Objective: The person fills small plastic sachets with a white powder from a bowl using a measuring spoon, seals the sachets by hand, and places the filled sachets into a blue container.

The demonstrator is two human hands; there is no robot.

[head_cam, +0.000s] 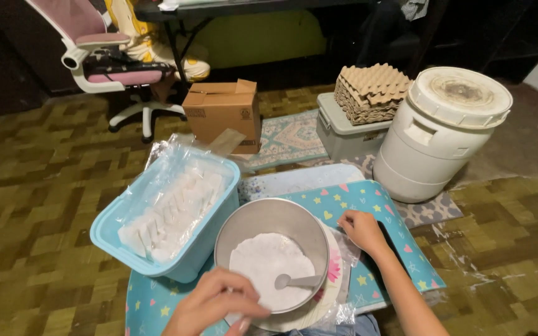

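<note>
Far right, a big white lidded drum (pixel 438 134) on the floor, with a grey storage box (pixel 344 132) left of it bearing a stack of cardboard egg trays (pixel 372 91). Far left, a pink and white office chair (pixel 108 65); nearer, an open cardboard box (pixel 222 113) beside a small patterned rug (pixel 289 138). Near centre, a light blue plastic tub (pixel 163 214), lined with clear film and packed with rows of white blocks, likely kept close for easy reach. Just right of it, a metal bowl (pixel 273 255) holding white powder and a spoon (pixel 297 281), set on a flowered plate (pixel 334 274) over a star-printed blue mat (pixel 378 214). Left hand (pixel 216 305) curled at the bowl's near rim, fingers closed, seemingly steadying it; held contents impossible to tell. Right hand (pixel 363 231) flat and open, pressing the mat beside the bowl. Tub crowding the bowl's left side.
</note>
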